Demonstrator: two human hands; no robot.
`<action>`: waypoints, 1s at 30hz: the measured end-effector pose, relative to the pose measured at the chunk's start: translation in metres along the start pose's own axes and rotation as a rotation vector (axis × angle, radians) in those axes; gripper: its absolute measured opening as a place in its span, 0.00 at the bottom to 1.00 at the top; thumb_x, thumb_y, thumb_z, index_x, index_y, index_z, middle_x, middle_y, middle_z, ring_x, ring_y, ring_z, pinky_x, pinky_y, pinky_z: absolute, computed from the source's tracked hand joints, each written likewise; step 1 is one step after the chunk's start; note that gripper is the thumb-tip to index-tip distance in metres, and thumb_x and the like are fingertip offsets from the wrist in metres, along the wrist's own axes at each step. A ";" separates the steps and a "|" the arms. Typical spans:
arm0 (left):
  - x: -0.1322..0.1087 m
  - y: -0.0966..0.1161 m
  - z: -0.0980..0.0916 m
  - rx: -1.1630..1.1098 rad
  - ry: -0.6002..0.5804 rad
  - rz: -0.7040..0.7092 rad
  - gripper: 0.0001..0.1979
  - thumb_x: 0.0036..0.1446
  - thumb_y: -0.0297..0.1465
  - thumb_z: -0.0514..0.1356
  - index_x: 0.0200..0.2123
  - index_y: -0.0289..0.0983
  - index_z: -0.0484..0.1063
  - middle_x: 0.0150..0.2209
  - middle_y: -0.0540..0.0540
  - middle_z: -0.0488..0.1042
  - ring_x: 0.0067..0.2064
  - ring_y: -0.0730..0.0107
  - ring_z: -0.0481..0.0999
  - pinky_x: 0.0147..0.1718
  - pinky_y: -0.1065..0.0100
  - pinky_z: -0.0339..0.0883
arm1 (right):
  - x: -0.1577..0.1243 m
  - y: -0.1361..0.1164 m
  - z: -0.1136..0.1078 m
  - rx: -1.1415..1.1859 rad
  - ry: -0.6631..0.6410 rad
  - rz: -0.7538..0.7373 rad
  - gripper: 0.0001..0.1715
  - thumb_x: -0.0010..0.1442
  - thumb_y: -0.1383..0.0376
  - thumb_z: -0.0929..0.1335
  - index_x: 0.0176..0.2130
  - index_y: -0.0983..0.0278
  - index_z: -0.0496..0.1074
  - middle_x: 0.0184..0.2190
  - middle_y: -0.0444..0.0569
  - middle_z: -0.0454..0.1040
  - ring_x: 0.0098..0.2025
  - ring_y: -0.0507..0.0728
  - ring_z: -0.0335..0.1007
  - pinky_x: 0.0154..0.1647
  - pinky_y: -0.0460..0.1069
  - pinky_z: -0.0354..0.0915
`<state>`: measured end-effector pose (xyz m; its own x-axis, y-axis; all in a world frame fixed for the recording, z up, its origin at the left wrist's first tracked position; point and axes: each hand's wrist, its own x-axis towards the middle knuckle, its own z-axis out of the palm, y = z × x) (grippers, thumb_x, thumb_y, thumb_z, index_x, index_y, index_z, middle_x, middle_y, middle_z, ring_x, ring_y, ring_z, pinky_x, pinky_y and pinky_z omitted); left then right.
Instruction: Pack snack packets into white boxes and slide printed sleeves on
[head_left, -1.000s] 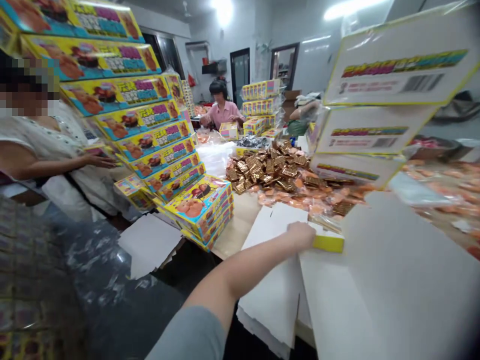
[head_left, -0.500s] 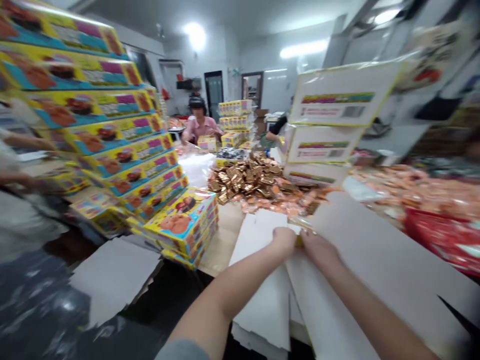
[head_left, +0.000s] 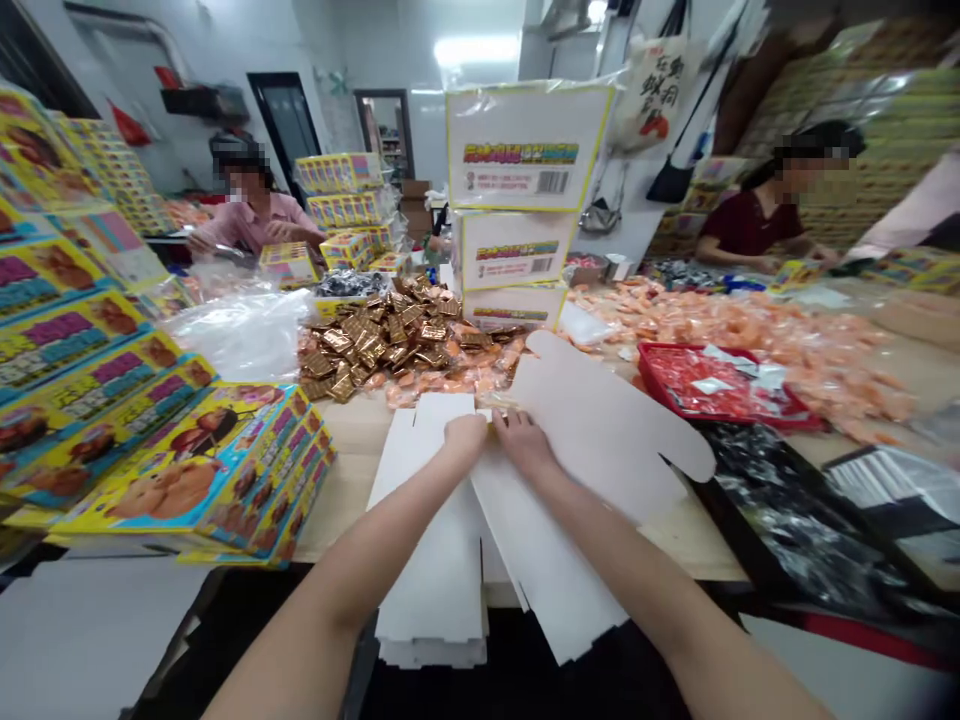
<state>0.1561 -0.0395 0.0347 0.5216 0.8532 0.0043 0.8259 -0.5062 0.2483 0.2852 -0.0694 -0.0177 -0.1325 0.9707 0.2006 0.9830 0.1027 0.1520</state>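
A flat white cardboard box blank [head_left: 600, 430], with a wide rounded flap on its right, lies partly folded in front of me. My left hand [head_left: 466, 442] is closed at the blank's far corner, its fingertips hidden. Close beside it, my right hand [head_left: 523, 442] grips the fold with bent fingers, the thumb out of sight. Beneath my left forearm is a stack of flat white blanks [head_left: 431, 590], jutting over the table's near edge.
Printed yellow toy boxes [head_left: 187, 460] are stacked on the left. Gold-wrapped packets [head_left: 375, 335] lie heaped ahead, beside three stacked white-sided boxes [head_left: 517, 150]. At right are a red tray [head_left: 720, 385], orange packets [head_left: 787, 330] and black plastic [head_left: 795, 510]. Two co-workers sit farther back.
My view has swung right, bringing the red tray fully in and another co-worker into sight. Both hands stay together at the blank's folded corner, and the wide flap shows more fully.
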 end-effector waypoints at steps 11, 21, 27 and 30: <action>-0.167 0.030 0.030 -0.066 -0.037 0.404 0.07 0.57 0.26 0.60 0.40 0.41 0.72 0.44 0.48 0.75 0.40 0.67 0.77 0.38 0.68 0.72 | -0.172 -0.006 -0.021 0.401 -0.108 0.182 0.28 0.62 0.70 0.62 0.61 0.71 0.64 0.55 0.62 0.67 0.60 0.69 0.59 0.60 0.62 0.58; -0.159 0.016 0.070 -0.032 0.119 0.324 0.16 0.61 0.24 0.54 0.51 0.39 0.69 0.41 0.45 0.77 0.41 0.62 0.78 0.41 0.63 0.72 | -0.197 0.081 -0.091 1.017 -0.571 0.277 0.25 0.49 0.55 0.72 0.46 0.63 0.75 0.34 0.48 0.78 0.34 0.58 0.73 0.36 0.48 0.66; -0.201 0.041 0.080 0.084 0.045 0.308 0.58 0.35 0.34 0.72 0.68 0.36 0.46 0.66 0.34 0.57 0.63 0.32 0.58 0.56 0.45 0.63 | -0.166 0.027 -0.041 1.417 -0.117 0.695 0.39 0.61 0.38 0.56 0.27 0.65 0.77 0.30 0.56 0.78 0.40 0.63 0.74 0.51 0.55 0.64; -0.211 0.051 0.099 0.159 0.302 0.245 0.45 0.45 0.19 0.62 0.67 0.35 0.51 0.68 0.36 0.54 0.68 0.34 0.46 0.58 0.44 0.60 | -0.175 0.024 -0.036 1.614 -0.192 0.743 0.40 0.60 0.37 0.57 0.36 0.64 0.80 0.43 0.54 0.79 0.48 0.63 0.73 0.59 0.57 0.59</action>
<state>0.1096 -0.2578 -0.0498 0.6400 0.6917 0.3345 0.7203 -0.6917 0.0522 0.3270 -0.2443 -0.0146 0.2515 0.9048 -0.3437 -0.0232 -0.3494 -0.9367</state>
